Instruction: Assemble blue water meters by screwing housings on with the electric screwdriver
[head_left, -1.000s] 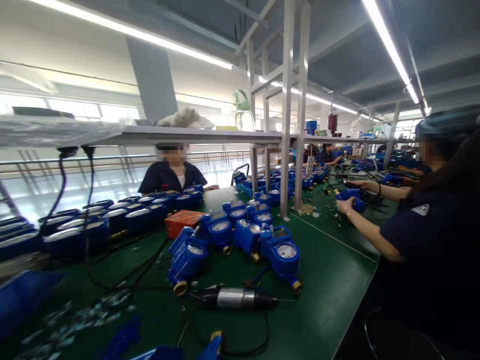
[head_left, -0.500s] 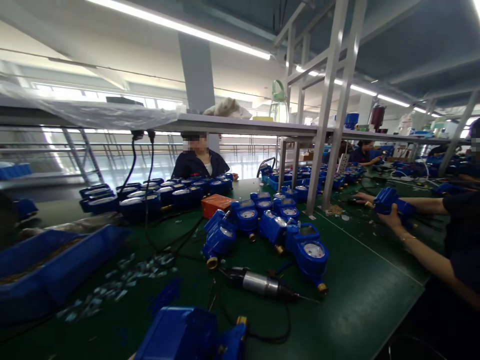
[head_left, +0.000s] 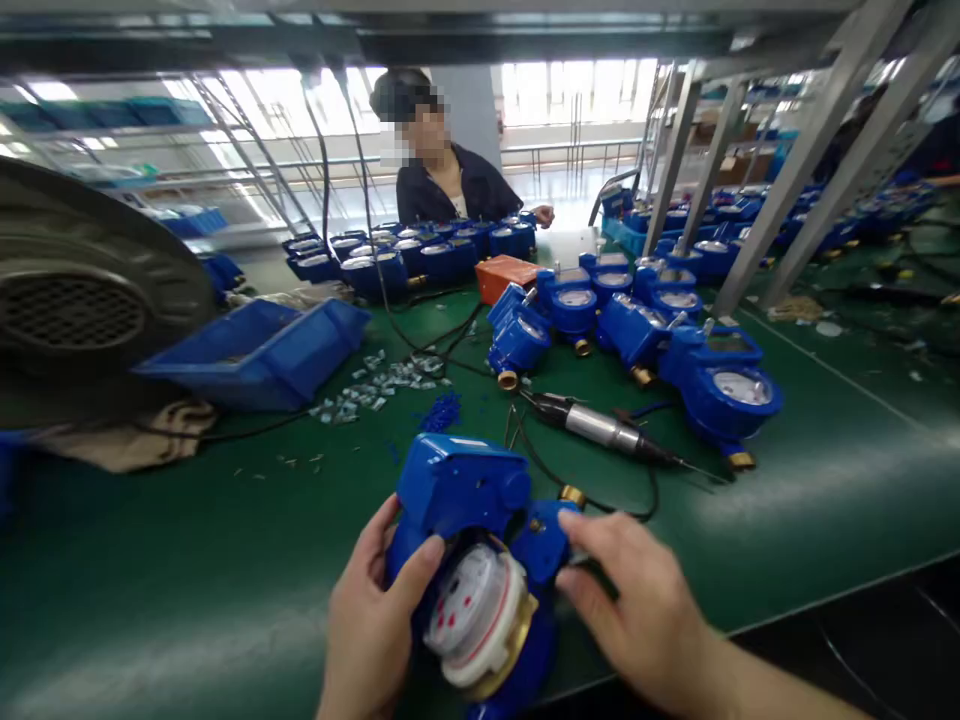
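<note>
Low in the middle of the head view is a blue water meter [head_left: 457, 490], tilted, with its boxy blue upper part facing away from me. Its round white dial unit [head_left: 476, 605] with red marks shows in front, over a brass-coloured ring. My left hand [head_left: 375, 610] grips the housing from the left, thumb on the near edge. At the right, my right hand [head_left: 637, 600] has thumb and fingers closed on the blue side piece beside a brass end [head_left: 572, 496]. An electric screwdriver [head_left: 600, 428] lies behind the meter, bit pointing right.
Several finished-looking blue meters [head_left: 731, 385] stand behind the screwdriver, beside an orange box [head_left: 506, 278]. A blue bin [head_left: 277, 365], small clear pieces [head_left: 375, 385] and blue bits [head_left: 441, 410] lie left. Cables hang down; metal posts [head_left: 814, 150] rise right. A person [head_left: 465, 185] sits opposite.
My view has tilted down and turned left. The meter has come further into view, now with its dial side showing, and both my hands have appeared on it.
</note>
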